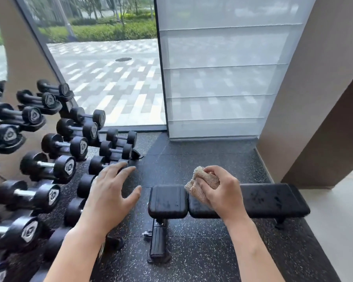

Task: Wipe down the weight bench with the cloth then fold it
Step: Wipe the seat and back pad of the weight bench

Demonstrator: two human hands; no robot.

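Note:
A flat black weight bench (pixel 273 198) stands crosswise on the dark speckled floor, with a short seat pad (pixel 167 201) at its left end and a long pad to the right. My right hand (pixel 220 190) grips a bunched beige cloth (pixel 200 180) above the gap between the two pads. Whether the cloth touches the pad cannot be told. My left hand (pixel 112 190) hovers with spread, straight fingers left of the bench and holds nothing.
A rack of black dumbbells (pixel 55 151) fills the left side, close to my left hand. The bench's foot and wheel (pixel 158 245) stick out toward me. A glass wall (pixel 222 78) stands behind, a beige column (pixel 314 98) at right.

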